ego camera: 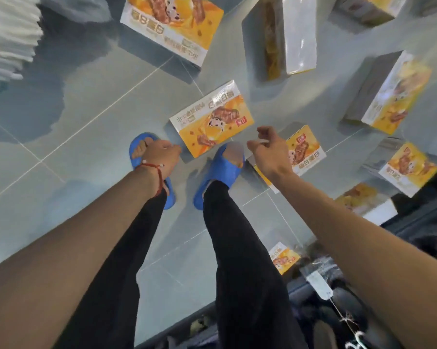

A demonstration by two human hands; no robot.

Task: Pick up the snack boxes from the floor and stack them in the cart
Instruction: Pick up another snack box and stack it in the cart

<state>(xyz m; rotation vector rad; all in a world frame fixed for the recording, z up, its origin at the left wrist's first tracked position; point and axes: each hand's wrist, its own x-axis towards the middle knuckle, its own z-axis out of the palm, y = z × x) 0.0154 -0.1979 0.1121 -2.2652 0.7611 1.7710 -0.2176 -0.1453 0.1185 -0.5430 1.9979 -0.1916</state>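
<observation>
Snack box (212,119): flat on floor (86,147), ahead between my left grip (162,154) and right grip (267,149), long axis crosswise. Both grips empty, loosely curled.

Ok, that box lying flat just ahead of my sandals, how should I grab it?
Probably from above: the box lies flat, face up, so left hand and right hand take its opposite short ends by the thin walls.
</observation>
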